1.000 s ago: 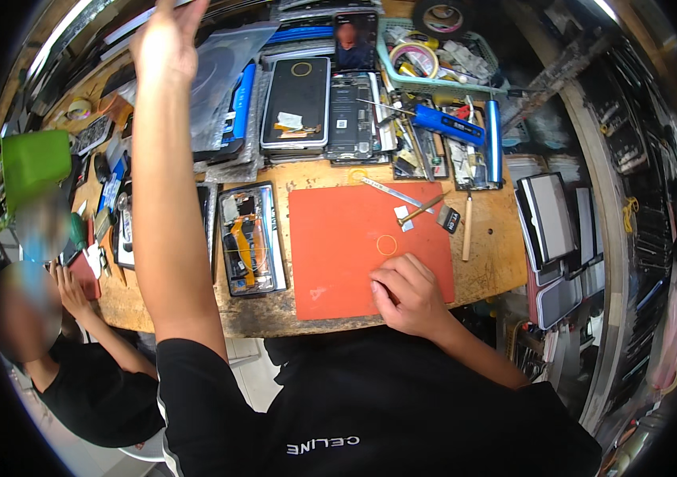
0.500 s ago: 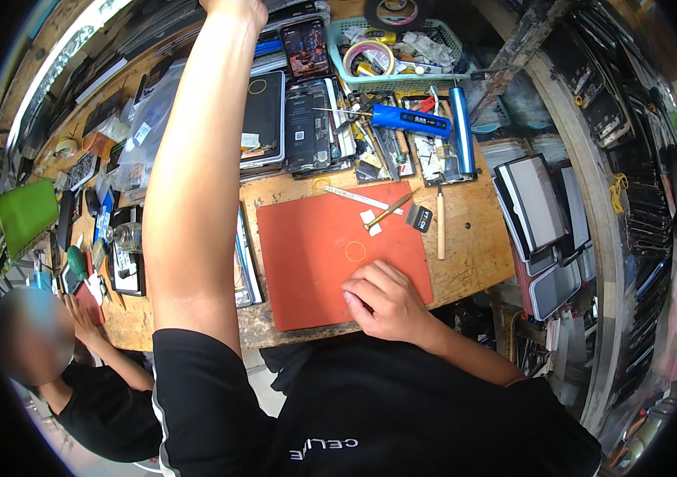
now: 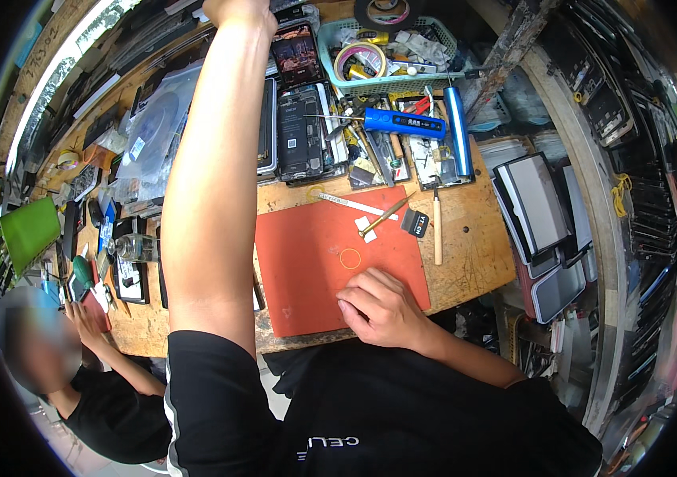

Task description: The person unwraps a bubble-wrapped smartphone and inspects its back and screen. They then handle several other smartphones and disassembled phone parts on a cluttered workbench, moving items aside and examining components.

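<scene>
My left arm reaches far forward over the bench. Only the wrist and back of my left hand (image 3: 241, 11) show at the top edge; its fingers are out of view. My right hand (image 3: 384, 310) rests on the near right part of a red mat (image 3: 299, 270), fingers curled in and nothing visible in them. Just beyond it lies a thin yellow ring (image 3: 350, 258). Farther up the mat are a brass-coloured screwdriver (image 3: 386, 215), a small white piece (image 3: 365, 230), a white strip (image 3: 354, 204) and a dark card-like piece (image 3: 414, 223).
A wooden-handled tool (image 3: 438, 230) lies right of the mat. Behind are a blue electric screwdriver (image 3: 404, 123), a blue cylinder (image 3: 458, 131), opened phones (image 3: 301, 131) and a teal basket (image 3: 402, 83) with tape rolls. Another person's hand (image 3: 83, 324) is at the left; shelves stand at the right.
My left forearm has shifted somewhat to the right in the picture, covering more of the dark tablet-like device. My right hand stays curled on the mat. The view has shifted slightly.
</scene>
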